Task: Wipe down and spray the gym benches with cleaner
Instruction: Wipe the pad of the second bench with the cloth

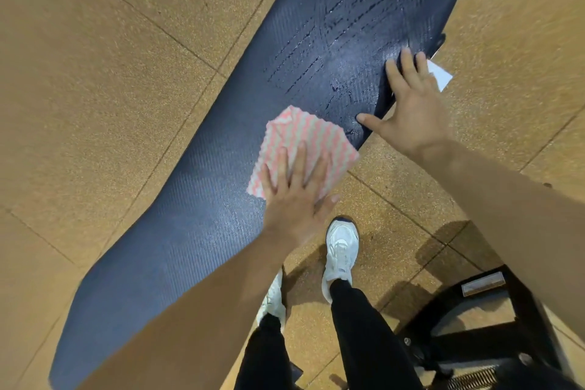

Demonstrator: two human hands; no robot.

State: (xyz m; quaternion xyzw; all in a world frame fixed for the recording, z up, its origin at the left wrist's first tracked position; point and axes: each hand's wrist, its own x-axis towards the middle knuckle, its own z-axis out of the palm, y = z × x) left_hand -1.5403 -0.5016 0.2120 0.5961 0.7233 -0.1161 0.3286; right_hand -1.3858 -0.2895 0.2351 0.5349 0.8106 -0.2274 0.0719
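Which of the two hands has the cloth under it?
The left hand, its fingers flat on the pink-and-white cloth. The right hand has no cloth and rests spread on the bench pad edge, beside the wet streaks.

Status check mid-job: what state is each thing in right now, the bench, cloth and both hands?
Bench: wet, streaked at the far end.
Cloth: folded, flat on the bench, pinned under the left hand.
Left hand: open, pressing on the cloth.
Right hand: open, fingers spread, resting on the bench edge.
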